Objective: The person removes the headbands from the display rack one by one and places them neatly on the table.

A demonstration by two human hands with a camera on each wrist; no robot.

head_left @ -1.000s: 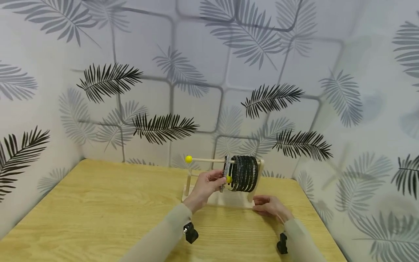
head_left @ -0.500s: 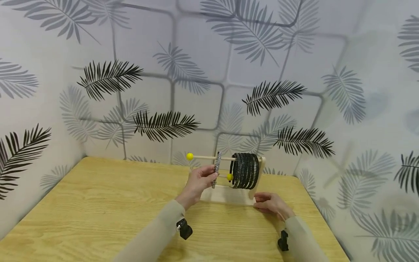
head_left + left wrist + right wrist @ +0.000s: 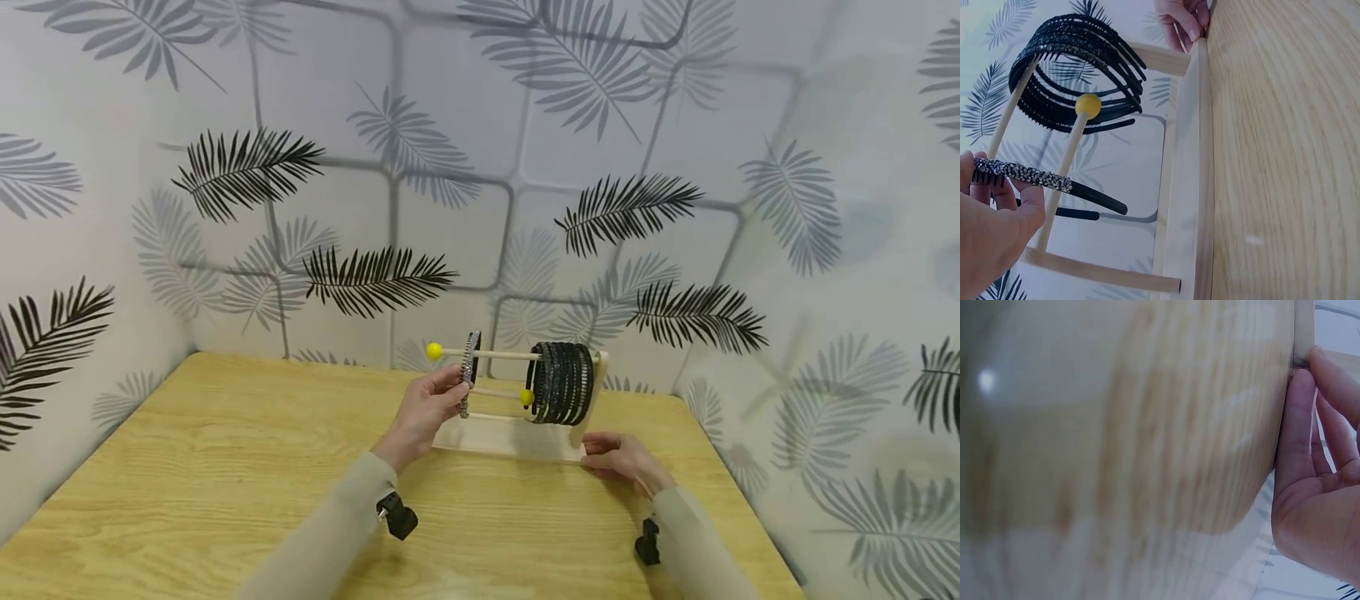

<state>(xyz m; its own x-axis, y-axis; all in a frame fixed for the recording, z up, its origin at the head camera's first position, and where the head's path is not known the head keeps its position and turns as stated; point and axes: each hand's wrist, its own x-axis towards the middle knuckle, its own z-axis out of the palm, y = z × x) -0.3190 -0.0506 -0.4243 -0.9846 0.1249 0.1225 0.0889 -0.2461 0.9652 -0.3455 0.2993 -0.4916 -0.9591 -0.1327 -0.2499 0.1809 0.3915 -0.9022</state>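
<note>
My left hand (image 3: 422, 410) pinches a headband (image 3: 469, 368) covered in silver sparkle, with small comb teeth under it. In the left wrist view this headband (image 3: 1032, 175) straddles the rods of a pale wooden headband rack (image 3: 510, 442), near their left part. Several black headbands (image 3: 564, 383) hang bunched at the rack's right end, some of them glittery. Low at the right, my right hand (image 3: 626, 462) grips the corner of the rack's base between thumb and fingers. In the right wrist view those fingers (image 3: 1297, 425) lie against the base's end, close to the tabletop.
Yellow balls cap the rods: one ball (image 3: 434, 352) at the upper left, another ball (image 3: 527, 397) low in front of the black headbands. The rack stands on a wood-grain table (image 3: 225, 467), before a leaf-patterned wall (image 3: 450, 208) that also closes in both sides.
My left hand has drawn the silver headband leftward along the rods, away from the black ones. The right hand has stayed at the base corner, while the head view has tilted slightly.
</note>
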